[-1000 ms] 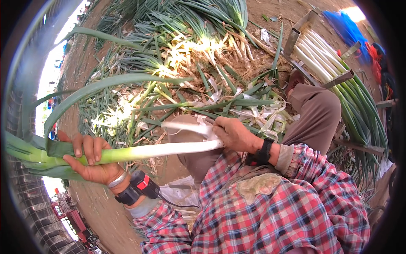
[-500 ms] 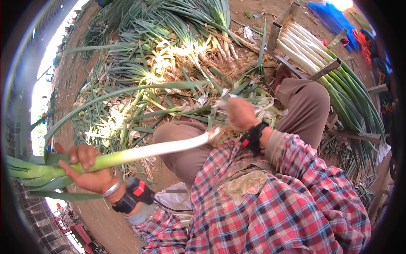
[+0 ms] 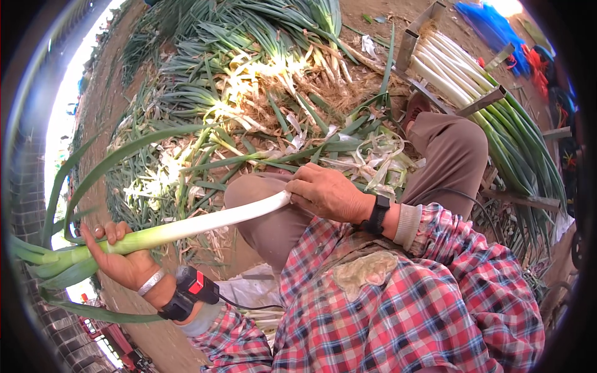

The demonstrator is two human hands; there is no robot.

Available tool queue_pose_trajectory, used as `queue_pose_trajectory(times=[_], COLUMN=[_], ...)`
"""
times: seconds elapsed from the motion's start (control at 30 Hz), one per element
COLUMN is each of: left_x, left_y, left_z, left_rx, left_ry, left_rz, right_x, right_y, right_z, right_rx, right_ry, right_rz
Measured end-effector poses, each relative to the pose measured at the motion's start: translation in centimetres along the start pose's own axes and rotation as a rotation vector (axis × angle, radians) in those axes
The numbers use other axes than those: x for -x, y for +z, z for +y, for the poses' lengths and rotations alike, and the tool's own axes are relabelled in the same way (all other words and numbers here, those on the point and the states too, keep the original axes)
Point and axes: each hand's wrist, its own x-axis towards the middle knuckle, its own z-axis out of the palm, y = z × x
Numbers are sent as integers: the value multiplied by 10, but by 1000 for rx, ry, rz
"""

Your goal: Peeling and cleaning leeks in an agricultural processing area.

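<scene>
A long green onion (image 3: 205, 222) lies slantwise across my lap, its white shank toward the right and its green leaves at the far left. My left hand (image 3: 124, 258) is closed round the green part, with one finger sticking up alongside. At the other end, my right hand (image 3: 326, 193) pinches the white root end between thumb and fingers. The fingers hide the roots. One loose-looking leaf (image 3: 118, 158) arches up and over from the left end toward the heap.
A large heap of untrimmed green onions (image 3: 249, 62) covers the ground ahead. Torn leaves and peelings (image 3: 385, 158) lie before my knees. At the right, a metal rack (image 3: 482, 102) holds a bundle of clean white-shanked onions (image 3: 451, 68). A blue plastic sheet (image 3: 482, 31) lies behind it.
My right hand has come down and left from above the onion and now grips its root end, where roots showed before. The long arching leaf has swung to the left. My left hand keeps its hold.
</scene>
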Motion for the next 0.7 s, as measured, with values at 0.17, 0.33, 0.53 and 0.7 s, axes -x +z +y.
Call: queue_pose_trajectory(times=[0.17,0.33,0.53,0.7], left_x=[-1,11,15,4], left_y=[-8,3,1,-17], left_z=[5,4,11,11], left_rx=[-36,-38,-77,-72], left_ry=[-45,-13,7,2], left_rz=[97,33,58,122], right_x=[-6,-13,29,3], right_y=[6,14,3,-17], right_z=[2,10,69,16], right_rx=[131,97,291,-31], right_ry=[-100,-84,543,270], right_rz=[-33,-22,-91,40])
